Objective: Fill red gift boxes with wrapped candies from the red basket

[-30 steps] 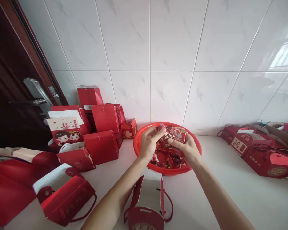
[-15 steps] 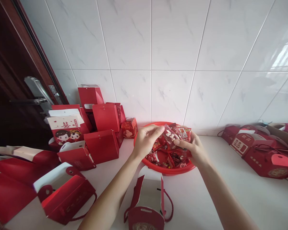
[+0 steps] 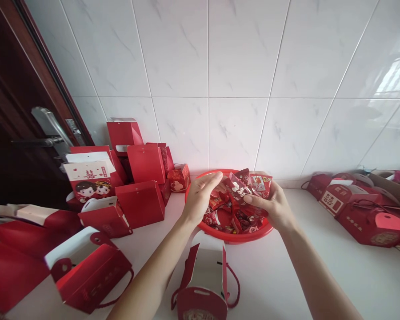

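Note:
Several small red wrapped candy packets [image 3: 239, 188] are fanned out in my right hand [image 3: 276, 203], the thumb pressed over them. My left hand [image 3: 200, 196] is just left of these packets, thumb raised and fingers apart, with nothing visibly gripped; its fingertips are partly hidden. Both hands are over a round red plastic basket [image 3: 233, 238], where more red packets [image 3: 225, 218] lie loose. In front of the basket, between my forearms, stands an open red gift box [image 3: 203, 298] with a white inside and a rope handle.
Red boxes, some open, crowd the left side, including a tilted open box [image 3: 93, 278] with a rope handle. Closed red gift boxes [image 3: 370, 222] stand at the right. A white tiled wall [image 3: 240, 89] rises behind, and a dark door [image 3: 16, 111] is at the left.
My left thumb has come away from the packets, leaving a gap. My right hand has shifted slightly right with its packets, which are fanned a little wider.

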Demonstrator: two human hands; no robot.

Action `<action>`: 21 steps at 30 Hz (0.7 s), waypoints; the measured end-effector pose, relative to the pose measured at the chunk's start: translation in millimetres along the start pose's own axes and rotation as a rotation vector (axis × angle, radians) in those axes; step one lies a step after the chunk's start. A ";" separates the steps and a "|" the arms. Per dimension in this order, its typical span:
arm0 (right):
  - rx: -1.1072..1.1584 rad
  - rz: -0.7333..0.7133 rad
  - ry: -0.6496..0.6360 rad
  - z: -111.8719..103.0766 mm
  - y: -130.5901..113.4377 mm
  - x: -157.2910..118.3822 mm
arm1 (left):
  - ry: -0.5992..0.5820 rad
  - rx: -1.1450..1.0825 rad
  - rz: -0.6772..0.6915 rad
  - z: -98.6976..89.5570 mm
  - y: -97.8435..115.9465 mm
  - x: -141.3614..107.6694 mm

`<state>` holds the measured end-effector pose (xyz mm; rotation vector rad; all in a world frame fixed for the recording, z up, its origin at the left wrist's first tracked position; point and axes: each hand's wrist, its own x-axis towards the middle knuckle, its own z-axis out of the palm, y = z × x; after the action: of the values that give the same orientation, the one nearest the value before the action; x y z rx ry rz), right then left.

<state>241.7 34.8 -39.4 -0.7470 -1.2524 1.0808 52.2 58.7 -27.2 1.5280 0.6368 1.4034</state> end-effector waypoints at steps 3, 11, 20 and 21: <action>-0.038 -0.006 -0.012 -1.0 -1.4 -0.4 | -0.027 0.078 0.009 -2.5 4.8 -0.8; -0.072 -0.009 -0.051 -2.5 0.3 -1.3 | -0.054 0.056 -0.094 -1.5 8.1 1.9; -0.046 -0.016 -0.026 -0.9 0.7 0.3 | -0.066 0.217 -0.087 -8.0 6.7 1.8; -0.043 -0.024 -0.017 -1.3 1.1 1.0 | -0.085 0.200 -0.095 -8.3 6.4 2.1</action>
<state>242.7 36.3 -40.3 -0.7553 -1.2993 1.0456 43.3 60.1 -21.3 1.6815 0.8057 1.2260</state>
